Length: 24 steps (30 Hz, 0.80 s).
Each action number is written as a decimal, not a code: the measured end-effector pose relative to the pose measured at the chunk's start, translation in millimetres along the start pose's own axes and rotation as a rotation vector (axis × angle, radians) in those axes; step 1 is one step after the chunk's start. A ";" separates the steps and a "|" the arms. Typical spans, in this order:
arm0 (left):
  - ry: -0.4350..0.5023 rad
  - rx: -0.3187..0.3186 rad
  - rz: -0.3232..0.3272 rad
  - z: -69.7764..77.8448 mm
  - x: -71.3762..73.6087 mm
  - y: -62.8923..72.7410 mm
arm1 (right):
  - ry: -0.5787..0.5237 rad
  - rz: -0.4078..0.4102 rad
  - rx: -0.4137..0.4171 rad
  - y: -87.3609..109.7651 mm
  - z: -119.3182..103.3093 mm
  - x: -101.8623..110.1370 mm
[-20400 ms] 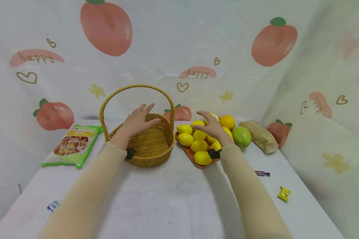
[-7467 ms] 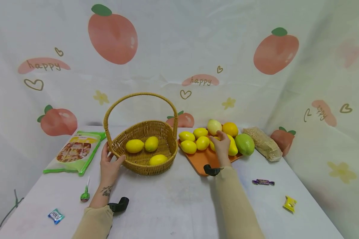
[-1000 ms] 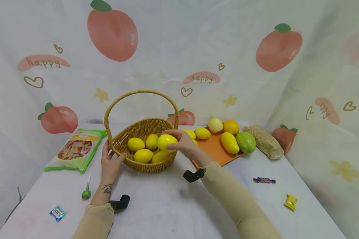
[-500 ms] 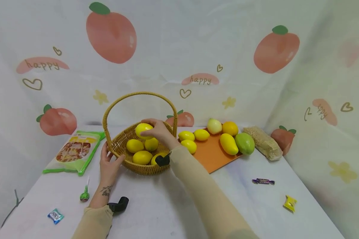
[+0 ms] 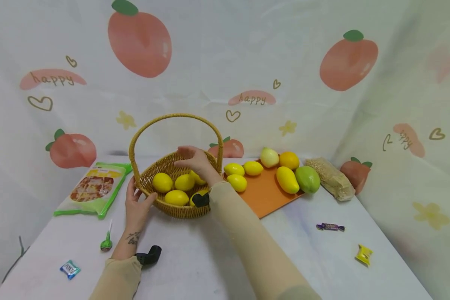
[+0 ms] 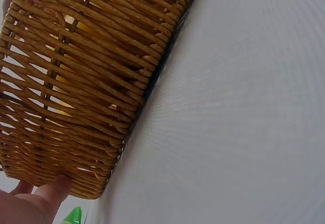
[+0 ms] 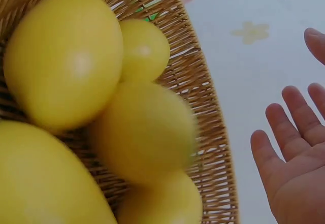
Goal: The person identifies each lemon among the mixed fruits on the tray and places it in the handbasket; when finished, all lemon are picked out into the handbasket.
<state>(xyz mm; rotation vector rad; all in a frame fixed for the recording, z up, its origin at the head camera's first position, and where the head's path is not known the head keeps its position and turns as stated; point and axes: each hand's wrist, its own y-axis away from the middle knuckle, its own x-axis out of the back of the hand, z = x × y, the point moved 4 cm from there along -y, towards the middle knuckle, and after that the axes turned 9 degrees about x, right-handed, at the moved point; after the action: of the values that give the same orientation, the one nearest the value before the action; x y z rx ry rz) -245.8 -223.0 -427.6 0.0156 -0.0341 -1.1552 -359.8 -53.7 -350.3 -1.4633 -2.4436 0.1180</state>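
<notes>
A wicker basket [image 5: 180, 211] with a tall arched handle holds several yellow lemons [image 5: 176, 198]. My left hand [image 5: 138, 208] grips its left end, thumb at the front of the rim and fingers round the side. In the left wrist view, the thumb [image 6: 58, 186] presses against the woven wall [image 6: 91, 82]. Over the basket's back part, my right hand [image 5: 198, 161] has its fingers spread and nothing in them. The right wrist view shows those fingers [image 7: 289, 132] extended beyond the basket's rim, with one blurred lemon [image 7: 147, 130] among the others.
An orange tray [image 5: 262, 193] on the right bears three lemons [image 5: 237, 182], a mango [image 5: 287, 180], an orange [image 5: 289, 160] and a pale round fruit [image 5: 269, 157]. A green fruit [image 5: 307, 179] and a bag of beans [image 5: 330, 179] lie beyond. Left are a food packet [image 5: 93, 188] and a lollipop [image 5: 106, 243].
My right hand has carried a lemon leftward over the basket and let it go; it now lies among the others, which have shifted slightly. The left hand stays at the basket.
</notes>
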 end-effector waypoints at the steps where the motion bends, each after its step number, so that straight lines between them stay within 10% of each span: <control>1: 0.002 -0.002 0.001 -0.1 -0.1 -0.3 | -0.002 0.001 0.005 1.3 -0.5 1.2; 13: -0.004 -0.017 0.005 -1.3 0.2 -2.8 | -0.170 0.001 0.088 43.0 4.8 23.3; 24: -0.005 -0.018 0.010 -1.0 0.2 -3.3 | -0.336 0.123 0.179 105.9 22.0 91.8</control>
<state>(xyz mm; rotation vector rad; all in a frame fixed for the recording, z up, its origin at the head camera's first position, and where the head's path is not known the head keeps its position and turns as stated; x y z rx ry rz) -248.8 -224.5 -428.7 -0.0040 -0.0281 -1.1457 -316.7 79.1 -375.5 -1.6206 -2.5100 0.6404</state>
